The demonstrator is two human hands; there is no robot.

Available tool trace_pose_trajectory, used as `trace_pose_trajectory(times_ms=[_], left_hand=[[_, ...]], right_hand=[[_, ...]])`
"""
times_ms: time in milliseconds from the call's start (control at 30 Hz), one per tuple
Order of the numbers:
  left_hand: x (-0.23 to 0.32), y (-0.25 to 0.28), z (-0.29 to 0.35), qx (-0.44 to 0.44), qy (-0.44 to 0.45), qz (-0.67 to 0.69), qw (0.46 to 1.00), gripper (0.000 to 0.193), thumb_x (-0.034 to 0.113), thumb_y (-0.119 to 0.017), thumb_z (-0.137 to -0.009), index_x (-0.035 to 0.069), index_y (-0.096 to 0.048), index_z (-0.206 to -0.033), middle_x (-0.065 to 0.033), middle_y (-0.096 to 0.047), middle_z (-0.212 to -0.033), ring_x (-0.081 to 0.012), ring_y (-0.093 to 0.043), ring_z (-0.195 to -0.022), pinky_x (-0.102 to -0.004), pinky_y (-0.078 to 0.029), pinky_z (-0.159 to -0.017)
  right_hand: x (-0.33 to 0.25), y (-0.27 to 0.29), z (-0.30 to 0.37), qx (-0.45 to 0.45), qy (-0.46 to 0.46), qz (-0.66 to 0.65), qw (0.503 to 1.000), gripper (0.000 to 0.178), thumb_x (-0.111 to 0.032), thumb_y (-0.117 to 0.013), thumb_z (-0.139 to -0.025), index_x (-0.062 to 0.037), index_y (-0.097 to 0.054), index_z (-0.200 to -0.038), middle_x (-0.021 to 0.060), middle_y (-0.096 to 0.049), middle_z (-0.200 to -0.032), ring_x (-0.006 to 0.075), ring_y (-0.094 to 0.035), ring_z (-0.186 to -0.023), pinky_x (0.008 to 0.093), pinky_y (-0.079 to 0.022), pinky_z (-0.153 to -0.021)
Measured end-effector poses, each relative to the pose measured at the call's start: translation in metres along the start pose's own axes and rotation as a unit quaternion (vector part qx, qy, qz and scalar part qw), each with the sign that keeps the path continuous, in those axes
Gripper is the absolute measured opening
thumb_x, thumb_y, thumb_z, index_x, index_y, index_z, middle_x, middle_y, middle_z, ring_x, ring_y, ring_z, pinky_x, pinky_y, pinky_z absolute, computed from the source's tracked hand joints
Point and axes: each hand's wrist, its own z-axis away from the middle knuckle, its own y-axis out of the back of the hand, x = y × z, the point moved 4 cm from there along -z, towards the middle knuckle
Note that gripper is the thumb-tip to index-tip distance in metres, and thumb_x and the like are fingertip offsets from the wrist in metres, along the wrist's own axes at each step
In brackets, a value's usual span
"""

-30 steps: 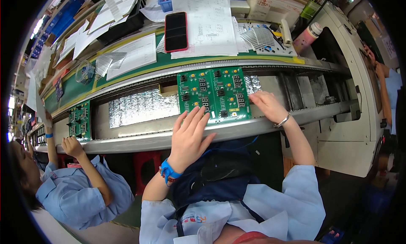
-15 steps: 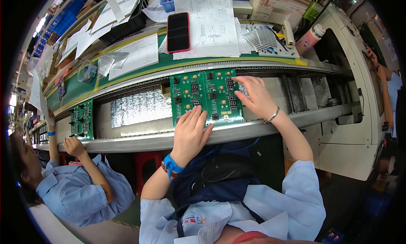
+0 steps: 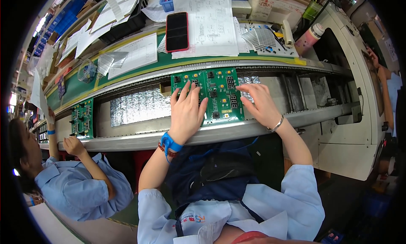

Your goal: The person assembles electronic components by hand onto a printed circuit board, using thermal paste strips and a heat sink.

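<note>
A green circuit board (image 3: 218, 91) made of two like halves lies across the conveyor rails in front of me. It carries black digit displays, black parts and small yellow-and-white buttons. My left hand (image 3: 186, 111), with a blue band at the wrist, lies palm down over the board's left half, fingers stretched out and hiding much of it. At the board's right edge is my right hand (image 3: 259, 102), a metal bracelet on its wrist. Its fingers are apart, the tips by the upper digit display (image 3: 230, 82), and nothing is held in it.
The conveyor's near rail (image 3: 237, 126) runs between me and the board. Beyond the far rail are a phone (image 3: 176, 32), paper drawings (image 3: 211, 28), blister sheets (image 3: 259, 38) and a pink bottle (image 3: 310, 38). To the left, a co-worker (image 3: 80, 187) sits by another board (image 3: 82, 119). A machine housing (image 3: 351, 138) stands right.
My left hand has slid up over the board's left half, away from its lower edge. My right hand has come slightly down and to the right. The board stays about where it was.
</note>
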Motion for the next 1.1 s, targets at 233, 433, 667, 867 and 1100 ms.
trace_pose_trajectory(times_ms=[233, 433, 667, 867, 1100], left_hand=[[0.005, 0.005, -0.001, 0.008, 0.002, 0.023, 1.000, 0.032, 0.019, -0.052, -0.084, -0.001, -0.049, -0.108, -0.0168, -0.054, -0.112, -0.0290, -0.047, -0.111, -0.0416, -0.028, -0.096], [0.029, 0.017, 0.027, -0.013, -0.028, 0.059, 0.998, 0.035, 0.018, -0.059, -0.078, -0.003, -0.050, -0.106, -0.0187, -0.054, -0.111, -0.0295, -0.050, -0.106, -0.0412, -0.032, -0.094], [0.027, 0.012, 0.030, -0.014, -0.030, 0.074, 0.997, 0.033, 0.016, -0.060, -0.078, -0.002, -0.051, -0.104, -0.0187, -0.055, -0.110, -0.0296, -0.051, -0.104, -0.0409, -0.034, -0.093], [0.028, 0.012, 0.033, -0.010, -0.008, 0.124, 0.992, 0.041, 0.014, -0.059, -0.077, -0.001, -0.047, -0.113, -0.0190, -0.048, -0.120, -0.0326, -0.046, -0.110, -0.0407, -0.033, -0.093], [0.042, 0.009, 0.070, 0.139, -0.084, 0.355, 0.921, 0.055, 0.028, -0.063, -0.070, 0.003, -0.045, -0.115, -0.0219, -0.044, -0.117, -0.0370, -0.046, -0.104, -0.0449, -0.038, -0.084]], right_hand=[[-0.011, 0.003, 0.019, 0.017, 0.008, 0.024, 1.000, 0.030, -0.016, -0.049, -0.084, -0.0050, -0.051, -0.111, 0.0109, -0.053, -0.109, 0.0249, -0.047, -0.104, 0.0366, -0.028, -0.093], [-0.013, -0.002, 0.022, 0.006, 0.005, 0.043, 0.999, 0.031, -0.015, -0.051, -0.083, -0.0050, -0.051, -0.112, 0.0117, -0.054, -0.108, 0.0249, -0.047, -0.104, 0.0372, -0.028, -0.092], [-0.019, -0.002, 0.022, 0.035, 0.002, 0.049, 0.998, 0.028, -0.017, -0.054, -0.082, -0.0055, -0.050, -0.107, 0.0071, -0.058, -0.099, 0.0215, -0.049, -0.101, 0.0373, -0.029, -0.090], [-0.027, -0.002, 0.022, 0.052, 0.000, 0.051, 0.997, 0.023, -0.013, -0.053, -0.081, -0.0052, -0.052, -0.103, 0.0068, -0.057, -0.099, 0.0225, -0.050, -0.099, 0.0370, -0.031, -0.087], [-0.088, -0.045, 0.031, 0.031, 0.165, -0.175, 0.970, 0.009, -0.007, -0.056, -0.062, -0.0067, -0.053, -0.071, 0.0094, -0.056, -0.082, 0.0272, -0.052, -0.076, 0.0342, -0.040, -0.068]])
